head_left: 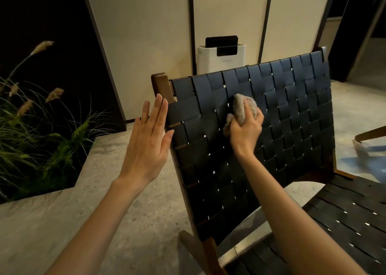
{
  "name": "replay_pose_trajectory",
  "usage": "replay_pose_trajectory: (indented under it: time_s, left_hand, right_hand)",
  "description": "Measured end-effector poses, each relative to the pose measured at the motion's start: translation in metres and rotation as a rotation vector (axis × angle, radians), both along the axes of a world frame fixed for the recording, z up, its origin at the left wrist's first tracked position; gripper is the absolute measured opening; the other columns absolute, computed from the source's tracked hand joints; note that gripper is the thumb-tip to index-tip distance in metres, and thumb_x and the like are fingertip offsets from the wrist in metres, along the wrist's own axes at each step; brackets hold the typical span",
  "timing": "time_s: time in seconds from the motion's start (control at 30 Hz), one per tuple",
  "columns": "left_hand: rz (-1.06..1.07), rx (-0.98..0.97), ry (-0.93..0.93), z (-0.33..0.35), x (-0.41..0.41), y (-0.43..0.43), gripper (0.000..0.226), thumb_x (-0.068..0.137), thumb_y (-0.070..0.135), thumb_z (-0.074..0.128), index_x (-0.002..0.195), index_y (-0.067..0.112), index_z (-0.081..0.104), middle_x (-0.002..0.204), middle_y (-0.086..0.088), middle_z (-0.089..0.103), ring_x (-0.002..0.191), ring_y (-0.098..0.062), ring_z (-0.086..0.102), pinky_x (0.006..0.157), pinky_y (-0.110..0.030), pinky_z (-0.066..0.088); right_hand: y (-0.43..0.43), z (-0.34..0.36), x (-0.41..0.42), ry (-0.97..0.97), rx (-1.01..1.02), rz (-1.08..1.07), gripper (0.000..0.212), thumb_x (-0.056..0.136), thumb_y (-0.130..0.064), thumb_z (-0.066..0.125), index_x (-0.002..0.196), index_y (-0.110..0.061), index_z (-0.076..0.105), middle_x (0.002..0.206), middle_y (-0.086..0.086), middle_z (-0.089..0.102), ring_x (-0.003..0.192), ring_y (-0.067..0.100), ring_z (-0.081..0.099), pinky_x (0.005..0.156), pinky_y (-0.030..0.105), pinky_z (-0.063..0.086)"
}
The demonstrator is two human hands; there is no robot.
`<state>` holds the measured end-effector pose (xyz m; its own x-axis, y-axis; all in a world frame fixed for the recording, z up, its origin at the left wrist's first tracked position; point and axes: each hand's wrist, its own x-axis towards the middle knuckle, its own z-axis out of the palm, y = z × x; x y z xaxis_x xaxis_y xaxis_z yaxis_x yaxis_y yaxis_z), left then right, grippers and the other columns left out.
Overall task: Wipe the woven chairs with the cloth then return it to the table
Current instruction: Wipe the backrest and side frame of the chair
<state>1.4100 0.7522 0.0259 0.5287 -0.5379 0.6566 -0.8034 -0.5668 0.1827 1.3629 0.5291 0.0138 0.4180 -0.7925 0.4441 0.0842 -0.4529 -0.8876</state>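
Observation:
A chair with a wooden frame and black woven straps fills the middle of the head view; its backrest (292,116) leans away from me and its seat (342,218) runs off to the lower right. My right hand (246,128) grips a bunched grey-beige cloth (242,105) and presses it against the upper left part of the backrest. My left hand (148,141) is flat with fingers apart, held at the backrest's left wooden edge (161,84), holding nothing. No table is in view.
A planter with grasses and ferns (37,128) stands at the left. A white appliance (221,57) sits behind the chair against pale wall panels. Stone floor (94,222) lies below. Part of another chair's leg (369,133) shows at the right edge.

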Motion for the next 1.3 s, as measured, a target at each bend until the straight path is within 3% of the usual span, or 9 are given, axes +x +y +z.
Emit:
replay_pose_trajectory:
  time_s: [0.1,0.3,0.47,0.6,0.7,0.8,1.0,1.17,1.3]
  left_hand:
    - [-0.009,-0.022,0.010,0.006,0.002,-0.003,0.061,0.099,0.041,0.021,0.147,0.031,-0.016,0.156,0.014,-0.020,0.144,-0.008,-0.016,0.118,-0.038,-0.001]
    - [-0.020,-0.072,0.049,0.001,0.003,-0.003,0.058,0.100,0.045,0.018,0.146,0.034,-0.015,0.156,0.017,-0.017,0.143,-0.004,-0.016,0.118,-0.036,-0.001]
    - [-0.029,-0.056,0.033,0.001,0.009,0.001,0.059,0.102,0.045,0.021,0.146,0.036,-0.017,0.154,0.021,-0.019,0.143,-0.003,-0.016,0.117,-0.034,-0.001]
    - [-0.065,-0.095,0.082,-0.003,0.006,0.001,0.057,0.102,0.046,0.019,0.145,0.038,-0.017,0.153,0.025,-0.018,0.142,0.000,-0.015,0.118,-0.035,0.003]
    - [-0.103,-0.144,0.162,-0.010,0.000,-0.001,0.056,0.101,0.047,0.020,0.145,0.040,-0.014,0.154,0.025,-0.014,0.142,0.001,-0.014,0.117,-0.031,0.004]
    - [-0.129,-0.152,0.206,-0.022,-0.006,0.001,0.056,0.101,0.041,0.024,0.144,0.041,-0.012,0.152,0.029,-0.015,0.141,0.005,-0.014,0.112,-0.018,0.000]
    - [-0.178,-0.126,0.278,-0.054,-0.019,0.008,0.063,0.102,0.031,0.031,0.143,0.044,-0.014,0.150,0.033,-0.016,0.141,0.006,-0.011,0.113,-0.020,0.005]
    - [-0.173,-0.087,0.326,-0.087,-0.040,0.011,0.066,0.102,0.030,0.030,0.139,0.053,-0.020,0.150,0.034,-0.018,0.140,0.008,-0.012,0.106,-0.008,0.002]
    - [-0.179,-0.045,0.366,-0.113,-0.054,0.014,0.066,0.101,0.033,0.030,0.141,0.050,-0.019,0.150,0.033,-0.018,0.140,0.008,-0.012,0.109,-0.017,0.006]
  right_hand:
    - [0.036,0.014,0.008,-0.087,-0.176,0.138,0.060,0.085,-0.001,0.058,0.139,-0.023,0.046,0.150,0.009,0.027,0.137,0.027,0.027,0.112,0.047,0.031]
    - [0.061,0.024,0.001,-0.097,-0.713,0.373,0.050,0.088,-0.019,0.060,0.137,-0.023,0.050,0.148,0.012,0.034,0.134,0.026,0.029,0.110,0.044,0.031]
    - [0.045,0.064,0.023,-0.104,-0.408,0.224,0.052,0.088,-0.009,0.060,0.137,-0.025,0.050,0.148,0.010,0.031,0.124,0.027,0.028,0.105,0.041,0.033]
    - [0.070,0.054,0.021,-0.150,-0.643,0.308,0.048,0.087,-0.011,0.059,0.134,-0.021,0.053,0.145,0.011,0.040,0.132,0.032,0.031,0.106,0.034,0.025]
    - [0.075,0.029,0.010,-0.162,-0.735,0.327,0.042,0.089,-0.018,0.058,0.131,-0.018,0.057,0.144,0.012,0.042,0.126,0.030,0.037,0.104,0.036,0.033]
    - [0.073,0.001,-0.005,-0.136,-0.761,0.351,0.040,0.089,-0.024,0.059,0.129,-0.020,0.058,0.144,0.010,0.040,0.127,0.025,0.036,0.106,0.029,0.029]
    - [0.064,-0.074,-0.051,-0.022,-0.803,0.436,0.039,0.091,-0.029,0.058,0.129,-0.033,0.053,0.146,0.006,0.034,0.130,0.024,0.033,0.109,0.025,0.026]
    - [0.066,-0.132,-0.091,0.119,-0.798,0.487,0.039,0.087,-0.032,0.060,0.125,-0.035,0.051,0.144,0.004,0.028,0.128,0.025,0.032,0.110,0.022,0.024]
    - [0.064,-0.168,-0.114,0.200,-0.826,0.521,0.042,0.083,-0.035,0.062,0.123,-0.032,0.051,0.140,0.007,0.028,0.130,0.022,0.029,0.107,0.028,0.030]
